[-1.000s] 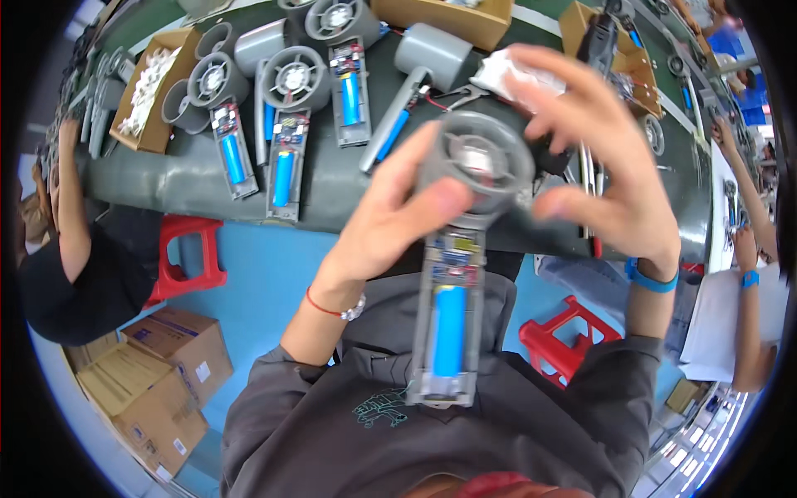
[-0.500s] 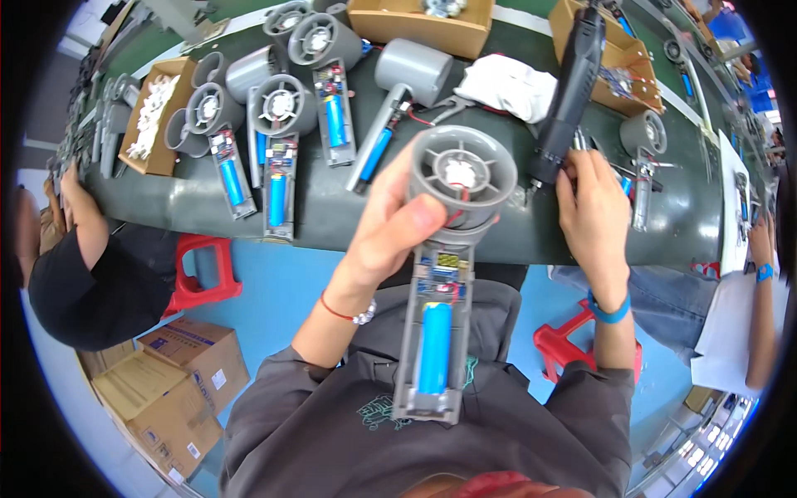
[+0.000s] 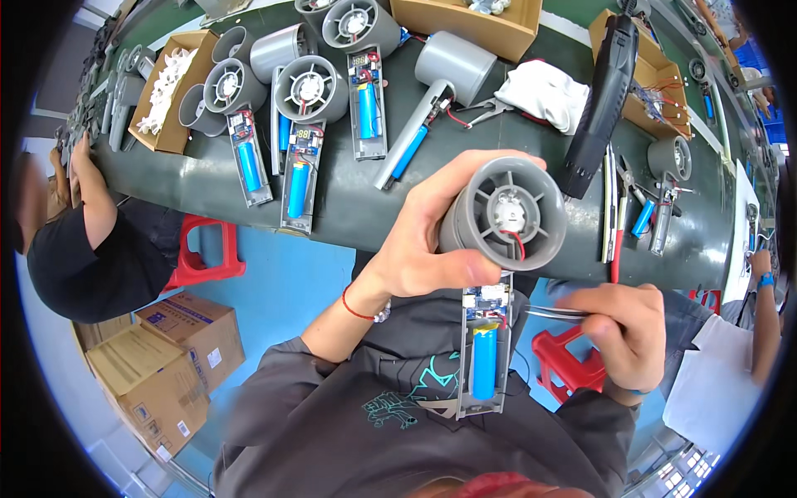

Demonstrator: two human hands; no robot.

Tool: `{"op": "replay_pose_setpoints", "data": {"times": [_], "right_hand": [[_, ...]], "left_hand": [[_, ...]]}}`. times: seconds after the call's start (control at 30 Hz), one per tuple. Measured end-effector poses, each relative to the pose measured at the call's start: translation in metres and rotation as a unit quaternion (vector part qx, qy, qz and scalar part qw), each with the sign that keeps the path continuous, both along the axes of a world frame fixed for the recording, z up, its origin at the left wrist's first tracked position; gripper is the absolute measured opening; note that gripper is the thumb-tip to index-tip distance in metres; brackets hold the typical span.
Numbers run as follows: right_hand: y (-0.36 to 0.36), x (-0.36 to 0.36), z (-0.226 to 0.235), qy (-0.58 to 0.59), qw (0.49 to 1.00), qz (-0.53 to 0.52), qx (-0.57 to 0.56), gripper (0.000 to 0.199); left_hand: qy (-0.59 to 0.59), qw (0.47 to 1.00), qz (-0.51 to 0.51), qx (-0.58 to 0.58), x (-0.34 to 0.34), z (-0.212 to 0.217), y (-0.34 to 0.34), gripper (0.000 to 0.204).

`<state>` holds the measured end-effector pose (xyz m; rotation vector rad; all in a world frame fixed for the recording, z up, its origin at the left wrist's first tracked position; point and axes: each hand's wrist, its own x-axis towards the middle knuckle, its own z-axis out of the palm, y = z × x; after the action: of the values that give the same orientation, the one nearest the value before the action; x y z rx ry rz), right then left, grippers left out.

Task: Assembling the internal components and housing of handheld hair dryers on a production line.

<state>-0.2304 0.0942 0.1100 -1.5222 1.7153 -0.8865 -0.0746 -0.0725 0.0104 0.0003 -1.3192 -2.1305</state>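
At the near edge of the bench (image 3: 357,187), the left hand (image 3: 427,249) grips a grey fan (image 3: 548,228) by its round housing, whose open mouth faces the camera. The housing sits between thumb and fingers: the thumb presses flat along the lower front of the rim, while the fingers wrap behind, one tip showing past the top. They are clamped on it. Below the thumb, the handle (image 3: 470,373) points down in front of the person's shirt, clear of the left fingers, its open side showing a board (image 3: 486,303) and a blue cell (image 3: 484,363).

To the right of the handle, the right hand (image 3: 627,324) pinches tweezers (image 3: 554,313) between thumb and forefinger, the other fingers curled in. The fingertips are slightly blurred. The tweezers point left, their tips just beside the handle at the level of the board; whether the tips meet cannot be told.

Beyond the hands, a black driver (image 3: 602,108) stands tilted near a white cloth (image 3: 544,93), with pliers (image 3: 490,110) beside the cloth. Farther left, several similar fans (image 3: 310,87) rest in a group, next to a box (image 3: 189,100) of white parts (image 3: 166,91).
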Motion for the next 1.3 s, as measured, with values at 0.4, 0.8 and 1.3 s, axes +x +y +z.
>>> {"op": "replay_pose_setpoints", "data": {"times": [0.4,0.8,1.3], "right_hand": [[-0.034,0.004,-0.003,0.065,0.994,0.058,0.071,0.008],[-0.028,-0.003,0.002,0.060,0.993,0.038,0.098,0.009],[-0.027,0.006,0.005,0.136,0.987,0.021,0.085,0.009]], "left_hand": [[-0.035,0.998,0.018,-0.055,0.002,-0.006,0.001,0.096],[-0.036,0.997,0.005,-0.063,0.002,-0.005,0.000,0.091],[-0.062,0.996,0.002,-0.066,0.001,-0.002,0.002,0.084]]}}
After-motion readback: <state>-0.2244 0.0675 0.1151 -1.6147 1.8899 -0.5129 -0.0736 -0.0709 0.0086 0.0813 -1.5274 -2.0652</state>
